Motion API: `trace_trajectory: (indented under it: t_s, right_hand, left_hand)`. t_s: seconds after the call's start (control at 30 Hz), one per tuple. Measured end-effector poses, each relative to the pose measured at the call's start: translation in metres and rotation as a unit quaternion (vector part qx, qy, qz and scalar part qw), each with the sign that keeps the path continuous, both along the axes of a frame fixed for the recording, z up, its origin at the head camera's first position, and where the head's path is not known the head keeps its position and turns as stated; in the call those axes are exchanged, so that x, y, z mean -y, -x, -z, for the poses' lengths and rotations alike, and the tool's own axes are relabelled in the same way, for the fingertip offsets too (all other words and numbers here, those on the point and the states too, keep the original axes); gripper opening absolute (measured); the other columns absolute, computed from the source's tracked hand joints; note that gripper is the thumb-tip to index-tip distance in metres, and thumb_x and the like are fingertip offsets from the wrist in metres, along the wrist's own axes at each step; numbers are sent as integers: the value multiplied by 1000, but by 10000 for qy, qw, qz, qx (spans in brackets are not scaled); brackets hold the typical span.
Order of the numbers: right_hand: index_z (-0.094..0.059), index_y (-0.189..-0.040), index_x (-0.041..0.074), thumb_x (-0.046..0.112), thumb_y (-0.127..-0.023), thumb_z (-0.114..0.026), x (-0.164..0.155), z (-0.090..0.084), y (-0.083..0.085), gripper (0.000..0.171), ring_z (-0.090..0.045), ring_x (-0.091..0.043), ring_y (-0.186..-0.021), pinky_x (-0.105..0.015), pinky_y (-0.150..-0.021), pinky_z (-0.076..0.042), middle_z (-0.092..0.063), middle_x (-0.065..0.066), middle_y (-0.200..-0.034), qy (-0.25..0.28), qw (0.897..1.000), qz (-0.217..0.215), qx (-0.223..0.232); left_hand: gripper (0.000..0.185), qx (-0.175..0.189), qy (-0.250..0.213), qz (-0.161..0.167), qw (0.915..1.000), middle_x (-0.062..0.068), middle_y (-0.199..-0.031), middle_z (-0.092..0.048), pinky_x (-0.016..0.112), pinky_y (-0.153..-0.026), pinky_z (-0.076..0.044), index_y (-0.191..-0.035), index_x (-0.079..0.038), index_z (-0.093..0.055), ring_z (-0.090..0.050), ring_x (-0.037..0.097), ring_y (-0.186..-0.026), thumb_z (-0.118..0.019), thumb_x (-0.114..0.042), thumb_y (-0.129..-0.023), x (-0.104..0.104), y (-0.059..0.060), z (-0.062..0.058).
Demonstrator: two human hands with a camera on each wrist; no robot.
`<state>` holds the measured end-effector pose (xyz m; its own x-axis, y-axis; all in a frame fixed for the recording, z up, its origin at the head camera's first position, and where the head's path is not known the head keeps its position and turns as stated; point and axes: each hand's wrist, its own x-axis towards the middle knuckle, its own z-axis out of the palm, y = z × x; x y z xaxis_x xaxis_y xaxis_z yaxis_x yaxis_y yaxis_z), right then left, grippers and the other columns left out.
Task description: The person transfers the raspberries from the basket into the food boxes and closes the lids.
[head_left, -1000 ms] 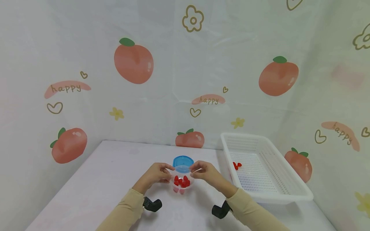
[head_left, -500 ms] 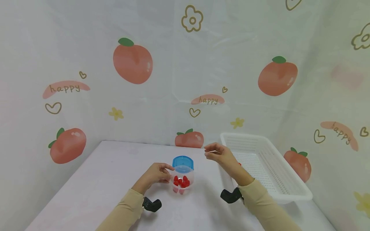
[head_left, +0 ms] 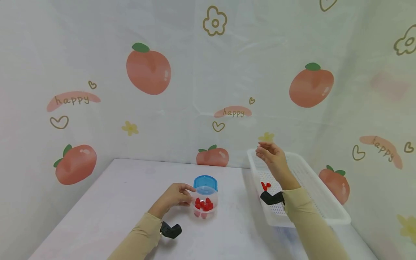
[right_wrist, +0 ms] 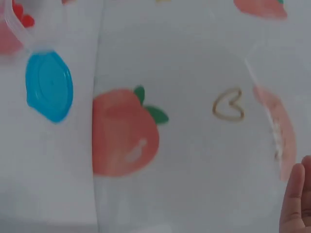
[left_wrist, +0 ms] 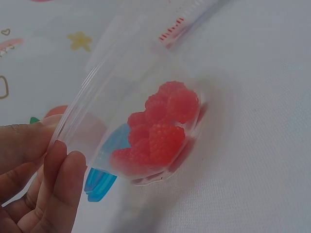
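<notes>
head view shows the left hand resting against the left side of a clear plastic cup that stands on the white table, fingers curled round its wall; the left wrist view shows the fingers pressed to the clear rim. inside the cup lies a heap of red raspberries; they overlap, so an exact count is hard, about seven or eight. one blue lid lies on the table just behind the cup, its front edge hidden by the cup's rim; in the left wrist view it shows only as a blue patch seen through the clear wall. the right hand is raised above the far left corner of one white perforated basket, fingers relaxed and slightly bent, holding nothing that can be seen; the right wrist view catches only a fingertip at the lower right edge, cut off by the frame. two or three red berries lie on the basket floor near its left wall, partly hidden by the wall and the black wrist mount. a second black wrist mount sits on the left forearm. both beige sleeves run out of the bottom of the frame. the backdrop is printed with peaches.
</notes>
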<state>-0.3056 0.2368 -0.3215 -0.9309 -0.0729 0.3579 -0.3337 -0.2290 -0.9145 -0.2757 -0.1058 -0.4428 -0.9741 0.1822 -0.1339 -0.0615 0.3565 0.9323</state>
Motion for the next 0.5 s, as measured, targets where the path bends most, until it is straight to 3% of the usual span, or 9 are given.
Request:
trace_trajectory:
  t_s: [0.13, 0.27, 0.37, 0.5]
  right_hand:
    - [-63, -99, 17, -2, -96, -53, -18, 3, 15, 22, -63, -8, -86, -19, -83, -55, -60, 5, -94, 343, 9988, 351, -62]
    - [-63, -99, 16, 1, -95, -56, -36, 15, 28, 17, -62, -7, -83, -18, -80, -55, -60, 6, -92, 319, 9951, 924, 145]
    - [-59, -107, 11, 7, -95, -58, -49, 28, 34, 13, -61, -2, -84, -16, -81, -54, -59, 10, -92, -140, 9889, 1400, 474]
    - [-47, -129, -4, 15, -97, -57, -67, 45, 36, 39, -59, 5, -83, -15, -84, -53, -57, 18, -90, -995, 9758, 1668, 1007]
  left_hand:
    - [28, 21, 6, 0, 10000, 8, -83, -64, 32, -70, -60, -112, -4, -68, -65, 17, -69, -72, -5, -84, 1, 0, -1]
    - [28, 25, 33, -29, 10000, 8, -83, -64, 32, -70, -60, -111, -5, -68, -65, 17, -68, -72, -5, -84, 1, 0, 0]
    - [28, 29, 53, -38, 10000, 8, -83, -64, 32, -70, -60, -111, -6, -68, -65, 17, -68, -72, -5, -83, 2, 0, 0]
    - [28, 25, 70, -27, 10000, 8, -82, -64, 32, -70, -60, -112, -6, -69, -65, 17, -68, -72, -5, -84, 2, 1, 0]
